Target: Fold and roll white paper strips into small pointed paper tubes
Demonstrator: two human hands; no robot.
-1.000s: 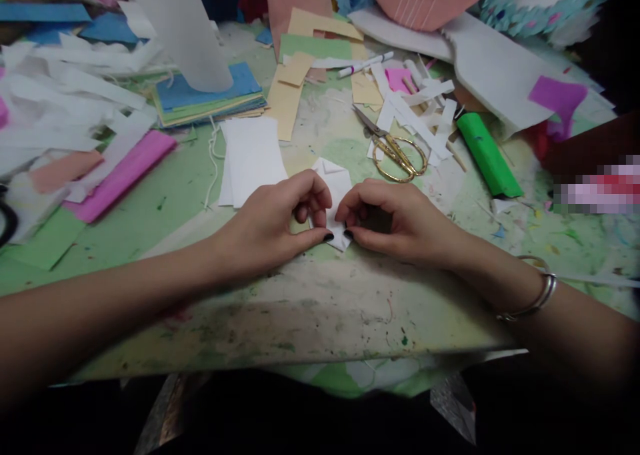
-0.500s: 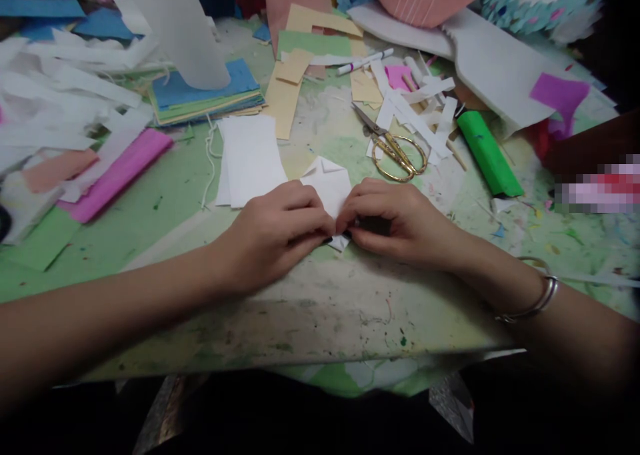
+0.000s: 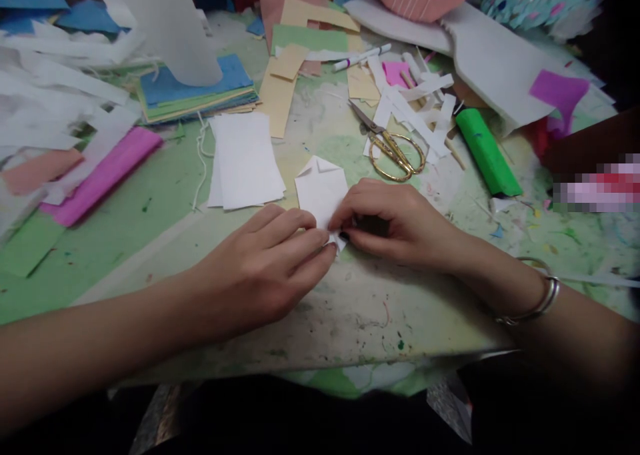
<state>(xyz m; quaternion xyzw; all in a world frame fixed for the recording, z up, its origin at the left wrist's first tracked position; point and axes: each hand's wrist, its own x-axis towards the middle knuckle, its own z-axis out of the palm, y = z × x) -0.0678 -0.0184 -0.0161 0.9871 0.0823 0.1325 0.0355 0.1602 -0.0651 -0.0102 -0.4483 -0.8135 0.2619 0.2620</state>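
So the folded white paper [image 3: 320,189] is flat on the table [image 3: 310,335] around the middle of the frame, with the right hand [image 3: 393,221] curled and its thumb and finger pinching the bottom end, while the left hand [image 3: 273,261] is half curled with fingertips on that same end, though I can't tell if it's actually gripping. Just left of it there's some blank white paper [image 3: 250,165], and up and to the right sit gold-handled scissors [image 3: 393,153], then a green roll [image 3: 487,151] further right.
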